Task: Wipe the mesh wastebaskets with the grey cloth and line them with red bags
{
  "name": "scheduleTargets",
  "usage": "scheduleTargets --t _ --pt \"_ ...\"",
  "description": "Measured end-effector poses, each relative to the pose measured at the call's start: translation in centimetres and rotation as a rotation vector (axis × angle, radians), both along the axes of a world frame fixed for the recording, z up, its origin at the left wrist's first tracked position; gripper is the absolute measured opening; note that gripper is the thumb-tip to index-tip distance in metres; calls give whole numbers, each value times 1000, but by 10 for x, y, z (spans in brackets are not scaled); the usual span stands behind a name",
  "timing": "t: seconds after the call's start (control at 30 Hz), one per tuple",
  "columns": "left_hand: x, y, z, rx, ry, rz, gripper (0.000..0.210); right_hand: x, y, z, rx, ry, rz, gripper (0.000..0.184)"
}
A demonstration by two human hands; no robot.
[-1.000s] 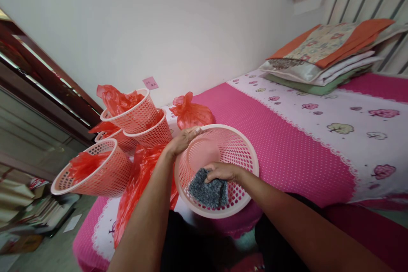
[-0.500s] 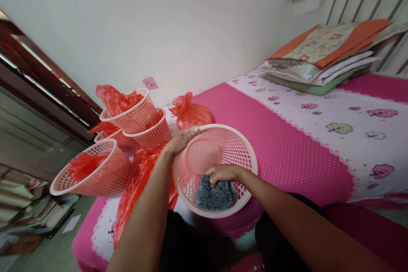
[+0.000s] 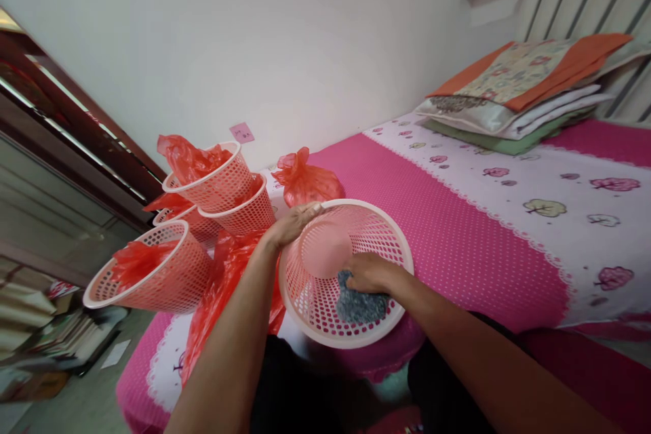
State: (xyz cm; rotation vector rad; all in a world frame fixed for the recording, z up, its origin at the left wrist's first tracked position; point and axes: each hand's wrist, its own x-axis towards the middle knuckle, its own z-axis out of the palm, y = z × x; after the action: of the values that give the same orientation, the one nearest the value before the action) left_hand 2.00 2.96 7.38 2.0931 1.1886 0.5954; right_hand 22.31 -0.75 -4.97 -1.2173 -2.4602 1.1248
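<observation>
A pink perforated plastic basket (image 3: 373, 217) lies tipped in front of me on the bed, its open mouth facing me. My left hand (image 3: 296, 222) grips its upper left rim, thumb on the edge and the other fingers mostly hidden outside. Inside the basket, my right hand (image 3: 370, 271) is closed on a grey-blue cloth (image 3: 362, 305), which rests against the lower right inner wall. Just behind the basket sits a knotted red plastic bag (image 3: 310, 180). Loose red plastic (image 3: 218, 298) spreads under and beside my left forearm.
Several pink baskets lined with red bags, such as the front one (image 3: 175, 281), crowd the bed's left side. Folded bedding and a pillow (image 3: 523, 81) lie at the far right. A pink note (image 3: 241, 133) is on the wall. Papers and books (image 3: 66, 339) lie on the floor at left.
My right hand has moved the cloth to the right along the basket's inner wall. My left hand keeps its hold on the rim.
</observation>
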Motion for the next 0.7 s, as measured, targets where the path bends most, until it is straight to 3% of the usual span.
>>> scheduleTargets --t 0.1,0.23,0.33,0.4,0.6,0.7 --pt "-1 2 0 14 7 -2 59 9 4 4 263 59 -166 20" --pt "-5 -2 2 16 -26 -24 60 20 5 10 772 293 -318 23" --pt "-9 -10 2 9 -46 -17 60 28 4 14 1041 379 -436 28" --pt "-11 -16 2 -20 -61 -3 60 32 4 15 1092 366 -488 28" --pt "-27 -41 10 29 -67 80 61 30 9 12 955 312 -421 28" --pt "-47 -69 1 72 -171 209 72 25 7 11 962 286 -450 24"
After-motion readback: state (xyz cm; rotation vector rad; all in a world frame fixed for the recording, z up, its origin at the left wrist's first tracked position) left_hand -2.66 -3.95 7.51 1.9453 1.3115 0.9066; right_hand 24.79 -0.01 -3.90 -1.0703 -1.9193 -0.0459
